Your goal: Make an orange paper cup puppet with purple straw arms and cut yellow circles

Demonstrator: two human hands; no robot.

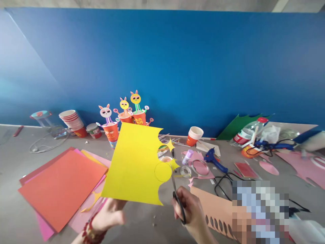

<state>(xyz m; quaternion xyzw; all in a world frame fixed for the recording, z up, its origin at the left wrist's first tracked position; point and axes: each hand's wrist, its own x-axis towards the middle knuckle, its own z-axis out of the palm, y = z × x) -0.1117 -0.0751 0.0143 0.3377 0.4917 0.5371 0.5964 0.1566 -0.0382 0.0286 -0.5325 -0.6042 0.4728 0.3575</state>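
A sheet of yellow paper (134, 162) is held up over the table. Scalloped cuts run down its right side, where a drawn circle outline is visible. My left hand (111, 211), with a red beaded bracelet at the wrist, grips the sheet at its lower edge; its fingers are partly hidden behind the paper. My right hand (188, 203) has the black-handled scissors (174, 183), their blades pointing up against the circle's right edge. Pointed yellow scraps (170, 144) lie near the cut side.
Decorated paper cups (111, 132) with rabbit faces stand behind the sheet. Coloured paper sheets (63, 183) are stacked at left. A blue glue gun (214, 160), a glue stick (188, 156), tape rolls and a bottle (248, 132) lie or stand at right. A blue panel (177, 67) rises behind.
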